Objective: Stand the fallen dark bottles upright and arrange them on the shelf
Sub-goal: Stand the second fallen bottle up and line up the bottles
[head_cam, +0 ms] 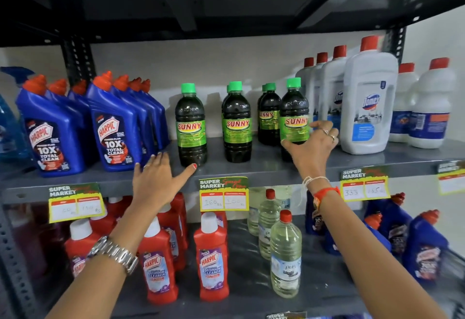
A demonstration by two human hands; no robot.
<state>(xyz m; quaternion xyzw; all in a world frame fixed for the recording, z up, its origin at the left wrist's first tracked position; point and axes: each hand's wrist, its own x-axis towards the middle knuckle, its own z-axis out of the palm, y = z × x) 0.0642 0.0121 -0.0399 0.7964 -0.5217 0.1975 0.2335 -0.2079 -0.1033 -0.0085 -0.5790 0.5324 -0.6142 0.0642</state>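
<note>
Several dark bottles with green caps and green SUNNY labels stand upright on the middle grey shelf. The leftmost one stands alone. A second has another right behind it. Further right is a third, also with one behind. My right hand is wrapped around the lower part of the front right bottle, which stands upright. My left hand is flat with fingers spread at the shelf's front edge, its thumb tip just beside the leftmost bottle's base, holding nothing.
Blue Harpic bottles crowd the shelf's left side. White Domex bottles with red caps stand close on the right. Price tags hang on the shelf's front edge. Red Harpic bottles and clear bottles fill the shelf below.
</note>
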